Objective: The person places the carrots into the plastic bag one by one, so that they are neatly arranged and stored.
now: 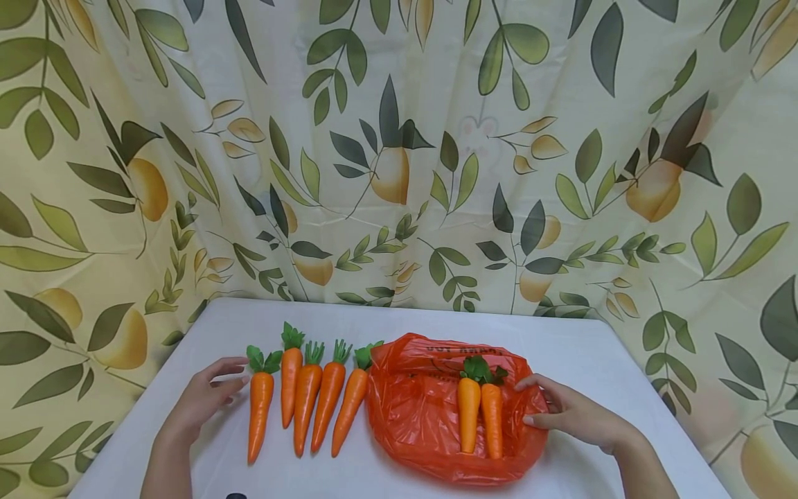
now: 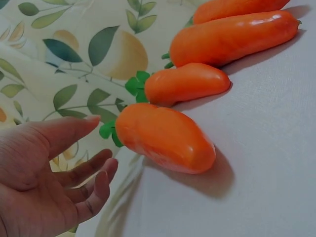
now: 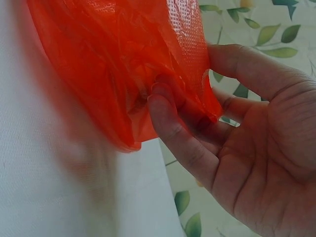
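Note:
An orange carrot (image 1: 260,409) with a green leafy top lies leftmost in a row on the white table. My left hand (image 1: 206,395) is beside its leafy end, holding nothing; in the left wrist view the left hand's fingers (image 2: 101,190) are loosely bent, apart from the carrot. To the right of the row lies a red plastic bag (image 1: 411,409), its mouth spread open. Two carrots, one yellower (image 1: 469,416) and one orange (image 1: 492,423), lie in it, tips toward me. My right hand (image 1: 576,412) holds the bag's right edge, fingers curled about the thin plastic.
Several more carrots (image 1: 328,398) lie side by side between the leftmost one and the bag; the rightmost one's leaves touch the bag. A leaf-and-fruit patterned curtain (image 1: 386,208) hangs behind the white-covered table (image 1: 243,319). A small dark object (image 1: 236,495) shows at the bottom edge.

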Motion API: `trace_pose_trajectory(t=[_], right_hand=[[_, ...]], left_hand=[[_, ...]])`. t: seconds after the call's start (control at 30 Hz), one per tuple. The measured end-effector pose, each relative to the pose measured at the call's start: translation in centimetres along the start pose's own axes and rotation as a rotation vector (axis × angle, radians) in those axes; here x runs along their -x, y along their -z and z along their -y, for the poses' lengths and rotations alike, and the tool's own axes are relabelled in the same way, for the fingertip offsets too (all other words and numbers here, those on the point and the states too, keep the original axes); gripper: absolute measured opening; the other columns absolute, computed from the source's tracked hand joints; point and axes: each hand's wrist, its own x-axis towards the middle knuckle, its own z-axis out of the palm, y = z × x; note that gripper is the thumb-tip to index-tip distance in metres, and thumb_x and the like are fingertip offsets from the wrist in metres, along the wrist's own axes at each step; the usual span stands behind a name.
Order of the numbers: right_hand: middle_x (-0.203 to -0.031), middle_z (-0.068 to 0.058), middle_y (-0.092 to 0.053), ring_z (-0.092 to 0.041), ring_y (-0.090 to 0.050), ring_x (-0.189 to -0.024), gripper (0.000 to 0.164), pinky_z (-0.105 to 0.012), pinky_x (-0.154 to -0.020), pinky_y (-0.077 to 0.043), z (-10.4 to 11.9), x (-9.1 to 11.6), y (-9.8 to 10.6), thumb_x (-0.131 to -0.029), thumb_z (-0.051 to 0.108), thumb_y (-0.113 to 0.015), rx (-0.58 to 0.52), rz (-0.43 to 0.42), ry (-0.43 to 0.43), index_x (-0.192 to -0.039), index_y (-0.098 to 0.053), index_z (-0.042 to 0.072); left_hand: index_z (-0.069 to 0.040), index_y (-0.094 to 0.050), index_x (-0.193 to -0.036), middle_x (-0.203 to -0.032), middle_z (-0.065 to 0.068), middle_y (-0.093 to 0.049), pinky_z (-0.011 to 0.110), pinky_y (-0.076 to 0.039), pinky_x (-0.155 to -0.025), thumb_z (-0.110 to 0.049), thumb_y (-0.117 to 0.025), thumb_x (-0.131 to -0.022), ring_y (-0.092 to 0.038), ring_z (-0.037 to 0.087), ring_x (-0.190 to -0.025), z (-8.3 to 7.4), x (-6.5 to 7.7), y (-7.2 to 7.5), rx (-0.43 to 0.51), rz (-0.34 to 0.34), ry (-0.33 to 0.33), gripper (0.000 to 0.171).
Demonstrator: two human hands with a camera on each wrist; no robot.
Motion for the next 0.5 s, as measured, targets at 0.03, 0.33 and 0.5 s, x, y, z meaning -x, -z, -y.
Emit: trace_pose_trajectory(t=[0.03,0.33,0.5], right_hand=[[-0.145,-0.025,-0.049,-0.036,-0.055,-0.122,0.053,-0.050,-0.093,-0.056,-0.03,0.00,-0.01,-0.096,0.020,-0.075,-0.001,-0.002,-0.004,-0.141,-0.051,0.005],[-0.144,-0.024,-0.050,-0.035,-0.056,-0.119,0.050,-0.051,-0.091,-0.056,-0.08,-0.04,0.00,-0.099,0.022,-0.071,-0.016,0.002,-0.011,-0.141,-0.051,0.005],[-0.140,-0.021,-0.052,-0.032,-0.059,-0.112,0.043,-0.045,-0.088,-0.058,-0.04,-0.31,0.00,-0.104,0.025,-0.064,-0.024,0.009,0.004,-0.141,-0.052,0.006]], left_hand=[[-0.004,-0.056,-0.145,-0.146,0.028,-0.049,0.034,-0.055,-0.083,-0.016,-0.064,-0.102,-0.065,0.031,-0.109,0.07,-0.02,0.00,0.002,0.008,0.003,0.045],[-0.004,-0.057,-0.144,-0.147,0.030,-0.046,0.038,-0.056,-0.085,-0.015,-0.065,-0.101,-0.061,0.035,-0.115,0.09,-0.08,-0.58,0.026,0.070,0.013,0.046],[-0.003,-0.057,-0.144,-0.145,0.030,-0.048,0.037,-0.056,-0.083,-0.020,-0.070,-0.100,-0.061,0.034,-0.114,0.23,-0.09,-0.92,0.024,0.083,-0.020,0.049]])
